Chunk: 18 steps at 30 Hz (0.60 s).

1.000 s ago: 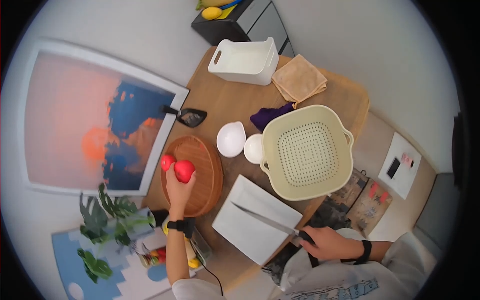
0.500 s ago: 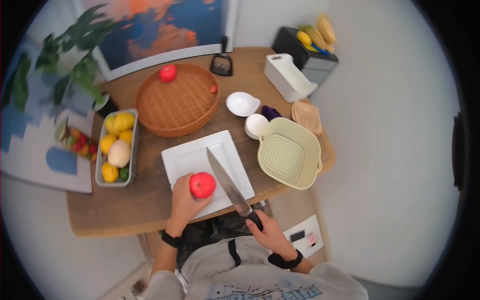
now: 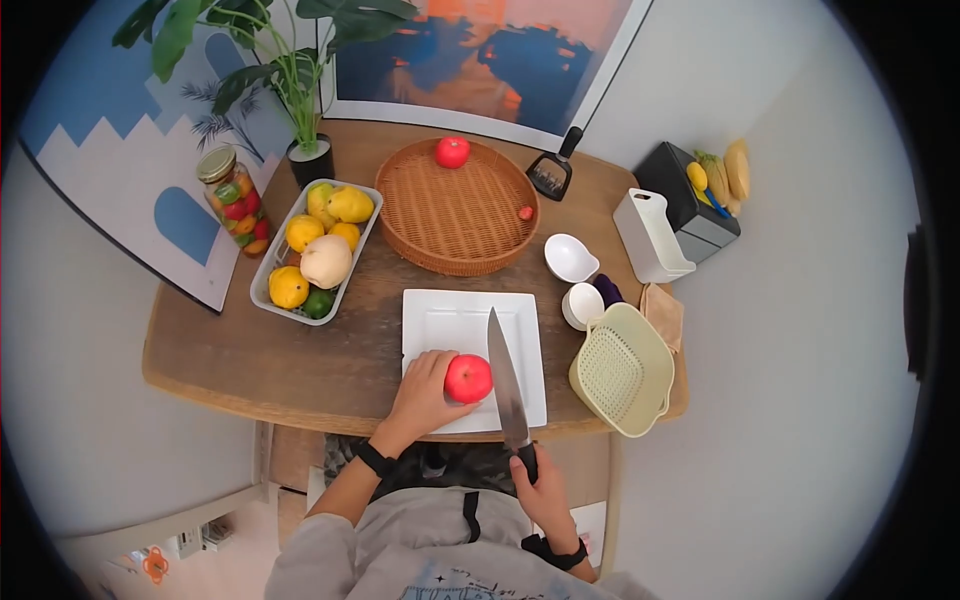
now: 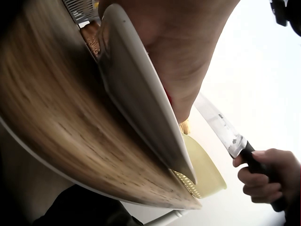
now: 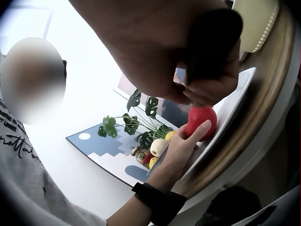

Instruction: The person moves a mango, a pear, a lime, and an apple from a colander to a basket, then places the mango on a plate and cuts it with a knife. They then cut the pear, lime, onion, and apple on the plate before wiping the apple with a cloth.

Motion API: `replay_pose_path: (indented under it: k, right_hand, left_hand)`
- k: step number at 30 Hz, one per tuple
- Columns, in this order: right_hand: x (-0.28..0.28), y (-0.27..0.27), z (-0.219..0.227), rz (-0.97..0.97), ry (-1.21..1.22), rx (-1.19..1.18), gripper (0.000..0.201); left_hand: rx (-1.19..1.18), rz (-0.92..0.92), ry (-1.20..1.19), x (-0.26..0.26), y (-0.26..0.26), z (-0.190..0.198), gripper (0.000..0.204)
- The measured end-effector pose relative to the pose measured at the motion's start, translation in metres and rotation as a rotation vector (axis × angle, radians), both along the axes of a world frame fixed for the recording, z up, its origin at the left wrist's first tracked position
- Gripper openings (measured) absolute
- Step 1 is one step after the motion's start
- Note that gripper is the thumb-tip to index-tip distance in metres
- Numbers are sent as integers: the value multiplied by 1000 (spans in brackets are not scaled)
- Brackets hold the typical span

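Note:
On the white square plate [image 3: 425, 315], my left hand [image 3: 420, 395] grips a red apple [image 3: 468, 379], its fingers behind the fruit and its thumb in front. My right hand [image 3: 541, 488] holds a kitchen knife [image 3: 508, 385] by its black handle. The blade points away from me over the plate's right part, just right of the apple. From the right wrist view, the left thumb lies along the red apple [image 5: 202, 123]. In the left wrist view the knife's blade [image 4: 218, 123] stands beyond the plate, and the apple is mostly hidden behind the left hand.
A round wicker basket [image 3: 450, 215] behind the plate holds another red apple [image 3: 452, 152]. Left stand a tray [image 3: 262, 290] of fruit and a jar [image 3: 236, 205]. To the right are two white bowls [image 3: 570, 258], a pale yellow colander [image 3: 625, 375] and a white bin [image 3: 650, 240].
My left hand has brought one red apple from the wicker basket to the white plate. The knife has swung from lying across the plate to pointing away beside the apple. The head view has turned.

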State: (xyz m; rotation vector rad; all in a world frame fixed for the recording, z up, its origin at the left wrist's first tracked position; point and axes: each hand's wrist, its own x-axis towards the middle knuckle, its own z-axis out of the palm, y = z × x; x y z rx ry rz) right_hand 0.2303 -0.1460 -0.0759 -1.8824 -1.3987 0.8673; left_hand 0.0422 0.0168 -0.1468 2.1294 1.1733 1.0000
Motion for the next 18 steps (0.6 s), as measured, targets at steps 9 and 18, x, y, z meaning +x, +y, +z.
replay_pose_path:
  k: [9, 18]
  right_hand:
    - [-1, 2, 1, 31, 61, -100, 29]
    - [0, -5, -7, -6, 116, -101, 26]
  left_hand:
    - [14, 12, -13, 0, 0, 2, 72]
    - [-4, 9, -9, -2, -3, 1, 74]
